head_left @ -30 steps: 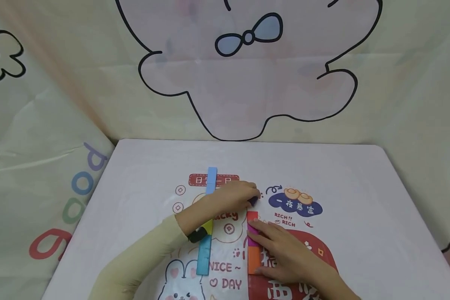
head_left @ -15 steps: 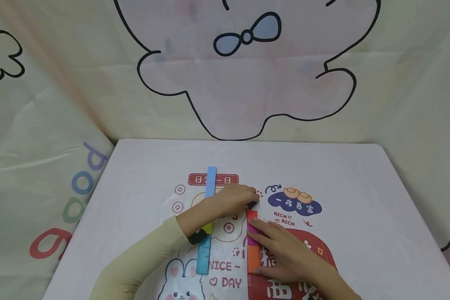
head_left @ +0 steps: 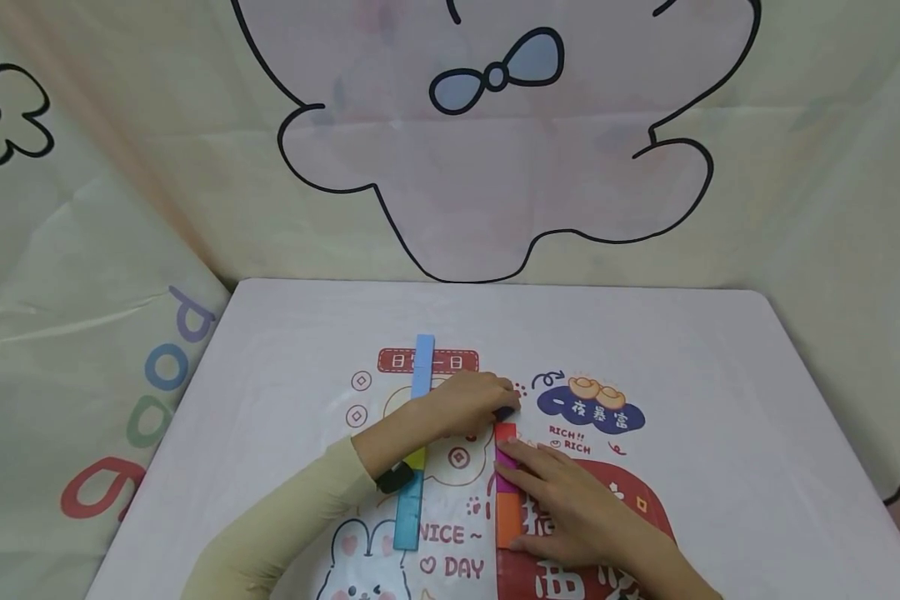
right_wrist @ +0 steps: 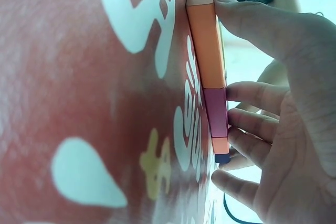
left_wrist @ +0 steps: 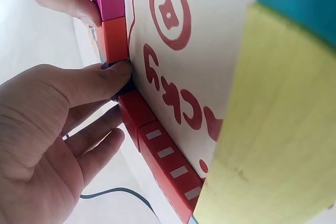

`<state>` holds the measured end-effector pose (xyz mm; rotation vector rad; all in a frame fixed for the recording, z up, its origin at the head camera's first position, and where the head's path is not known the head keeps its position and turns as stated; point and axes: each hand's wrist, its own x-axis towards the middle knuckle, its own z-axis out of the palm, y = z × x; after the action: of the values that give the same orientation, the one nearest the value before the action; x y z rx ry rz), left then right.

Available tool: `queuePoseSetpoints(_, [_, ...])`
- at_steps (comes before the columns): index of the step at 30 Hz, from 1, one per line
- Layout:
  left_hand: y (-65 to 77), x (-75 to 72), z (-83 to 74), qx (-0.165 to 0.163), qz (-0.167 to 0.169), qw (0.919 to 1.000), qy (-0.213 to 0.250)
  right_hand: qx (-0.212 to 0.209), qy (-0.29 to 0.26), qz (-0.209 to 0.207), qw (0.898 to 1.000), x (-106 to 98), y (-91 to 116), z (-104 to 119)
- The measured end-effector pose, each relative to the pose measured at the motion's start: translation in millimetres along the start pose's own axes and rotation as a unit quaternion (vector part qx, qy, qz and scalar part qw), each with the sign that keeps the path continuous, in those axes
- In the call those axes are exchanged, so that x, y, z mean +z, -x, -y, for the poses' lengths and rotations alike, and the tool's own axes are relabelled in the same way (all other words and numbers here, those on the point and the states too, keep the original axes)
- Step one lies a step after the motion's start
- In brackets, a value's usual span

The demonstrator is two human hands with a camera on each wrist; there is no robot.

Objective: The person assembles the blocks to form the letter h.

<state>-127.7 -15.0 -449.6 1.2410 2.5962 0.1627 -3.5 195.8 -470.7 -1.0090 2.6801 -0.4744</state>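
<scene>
My left hand (head_left: 472,402) pinches a small dark navy block (head_left: 504,412) between thumb and forefinger at the far end of a block row. The near part of that row has a red block (head_left: 506,431), a magenta block (head_left: 504,480) and an orange block (head_left: 507,523). My right hand (head_left: 566,500) rests on them, fingers fairly straight, thumb against the orange one. Red pieces (left_wrist: 137,113), one with white rectangles, run on from the navy block in the left wrist view; the left hand hides them in the head view.
A second row stands left: light blue (head_left: 423,367), yellow (head_left: 418,457) partly behind my left wrist, and teal (head_left: 408,512). Beneath lies a white table (head_left: 307,317) with printed pictures and lettering. A patterned cloth (head_left: 450,192) hangs behind it.
My left hand has shifted slightly nearer with the navy block, bringing it close to the red block's end. The right hand stays in place.
</scene>
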Motion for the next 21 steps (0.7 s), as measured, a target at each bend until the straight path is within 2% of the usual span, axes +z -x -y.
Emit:
queuePoseSetpoints(6, [0.2,2.9,0.6,-0.007,0.009,0.9999,0.009,0.005,-0.001,0.002,1.000,-0.3,-0.1,0.3])
queuePoseSetpoints(13, [2.2,2.9,-0.2,-0.012,0.003,0.9997,0.019,0.004,0.005,-0.005,1.000,0.7,0.3,-0.6])
queuePoseSetpoints(17, [12.8,2.4,0.7,-0.026,-0.013,0.9991,0.030,0.002,0.008,-0.008,1.000,0.8,0.1,-0.3])
queuePoseSetpoints(21, [34.2,1.4,8.1,-0.051,-0.040,0.9961,0.059,-0.003,0.012,-0.025,1.000,-2.3,-0.5,1.3])
